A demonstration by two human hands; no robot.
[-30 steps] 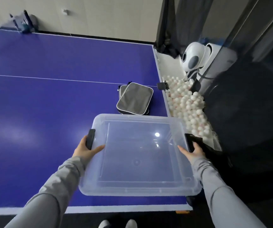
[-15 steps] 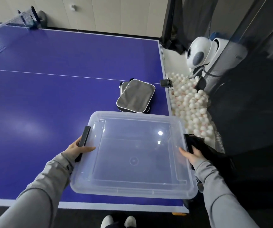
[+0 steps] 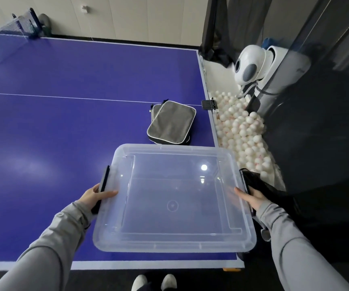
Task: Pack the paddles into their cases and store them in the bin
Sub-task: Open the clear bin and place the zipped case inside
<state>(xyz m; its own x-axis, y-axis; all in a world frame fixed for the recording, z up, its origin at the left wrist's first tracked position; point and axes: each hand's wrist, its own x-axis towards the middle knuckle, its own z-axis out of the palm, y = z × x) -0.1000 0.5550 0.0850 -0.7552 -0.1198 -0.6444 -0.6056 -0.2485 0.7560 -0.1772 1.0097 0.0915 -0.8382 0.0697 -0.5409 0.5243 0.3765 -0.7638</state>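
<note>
- Left hand: thumb lies over the lid's left rim, fingers curl round the black side latch; grip on the clear plastic lidded bin.
- Right hand: holds the bin's right edge; its fingers are mostly hidden behind the rim and black netting.
- Bin sits at the near right corner of the blue counter, its right side reaching past the counter edge.
- Two grey zipped paddle cases, stacked, lie just beyond the bin; lower one mostly covered.
- White balls piled right of the counter; open surface lies left.
</note>
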